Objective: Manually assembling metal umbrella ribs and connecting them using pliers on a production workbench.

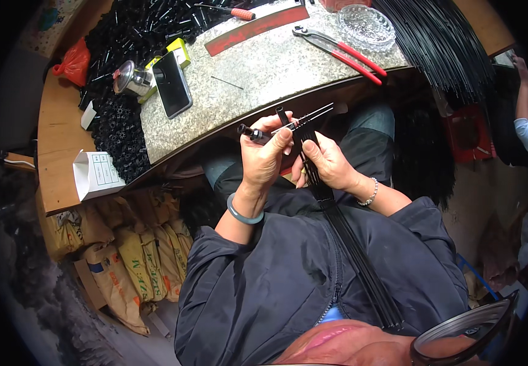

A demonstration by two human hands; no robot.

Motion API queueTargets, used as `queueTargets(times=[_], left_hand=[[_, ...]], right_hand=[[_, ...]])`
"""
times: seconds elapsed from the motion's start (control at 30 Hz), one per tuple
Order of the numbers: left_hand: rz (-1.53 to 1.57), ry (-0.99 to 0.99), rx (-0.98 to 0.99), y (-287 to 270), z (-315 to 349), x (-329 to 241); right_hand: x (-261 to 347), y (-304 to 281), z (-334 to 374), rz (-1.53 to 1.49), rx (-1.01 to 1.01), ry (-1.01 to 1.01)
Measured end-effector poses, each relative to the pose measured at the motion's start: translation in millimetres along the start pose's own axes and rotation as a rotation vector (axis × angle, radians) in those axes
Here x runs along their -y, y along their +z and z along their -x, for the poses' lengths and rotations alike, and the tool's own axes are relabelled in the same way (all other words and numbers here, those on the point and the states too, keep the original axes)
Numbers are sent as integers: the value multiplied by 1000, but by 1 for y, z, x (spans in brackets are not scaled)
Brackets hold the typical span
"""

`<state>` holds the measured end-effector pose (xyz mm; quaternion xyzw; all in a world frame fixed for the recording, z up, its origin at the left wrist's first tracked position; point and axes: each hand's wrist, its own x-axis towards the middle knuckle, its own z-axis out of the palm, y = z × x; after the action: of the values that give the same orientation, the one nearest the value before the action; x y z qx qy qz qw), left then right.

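The right hand (pixel 334 168) is closed around a bundle of thin black rods (pixel 358 256), thumb laid along the top; the rods run from the grip down over the front of the dark jacket (pixel 252 274). The left hand (pixel 263 160) is curled and nearly shut, thumb against fingertips, with short black tubes (pixel 250 132) held in it; one sticks out to the left and another stands up between the fingers. Thin pale rods (pixel 320 113) poke out above both hands, slanting up to the right.

Both forearms bend inward from the jacket sleeves, and the hands sit side by side, close together, in front of the stone tabletop (pixel 258 73). The left wrist is upright; the right reaches in from the side.

Which fingers pinch the pale rods is hard to tell, and the thumbs hide much of the grip. The bundle's upper ends blur into the dark space under the table edge.

Beyond the hands, a phone (pixel 172 85) lies to the left and red-handled pliers (pixel 344 53) to the right. Farther back are a glass dish (pixel 366 27) and a red strip (pixel 255 32).
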<state>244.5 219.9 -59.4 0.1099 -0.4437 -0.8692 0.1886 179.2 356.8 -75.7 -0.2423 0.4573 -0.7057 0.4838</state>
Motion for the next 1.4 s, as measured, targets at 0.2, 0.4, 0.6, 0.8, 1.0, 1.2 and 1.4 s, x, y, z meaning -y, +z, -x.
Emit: queueTargets(times=[0.2,0.4,0.6,0.8,1.0,1.2,1.4], left_hand=[[-46,-6,16,-5,-2,-1],[44,-138,53,-11,-10,-2],[5,-121,87,-16,-13,-3],[-140,-160,125,-19,-15,-5],[-91,-189,113,-19,-19,1],[-208,-164,168,-27,-23,-6],[-173,-180,171,-36,-23,-5]], right_hand=[[1,-5,-6,-32,57,42],[9,1,-4,17,6,19],[8,-2,-1,100,-2,47],[-1,-9,-11,36,40,65],[1,-8,-5,86,17,56],[2,-11,-11,87,72,92],[-8,-13,-22,-43,116,184]])
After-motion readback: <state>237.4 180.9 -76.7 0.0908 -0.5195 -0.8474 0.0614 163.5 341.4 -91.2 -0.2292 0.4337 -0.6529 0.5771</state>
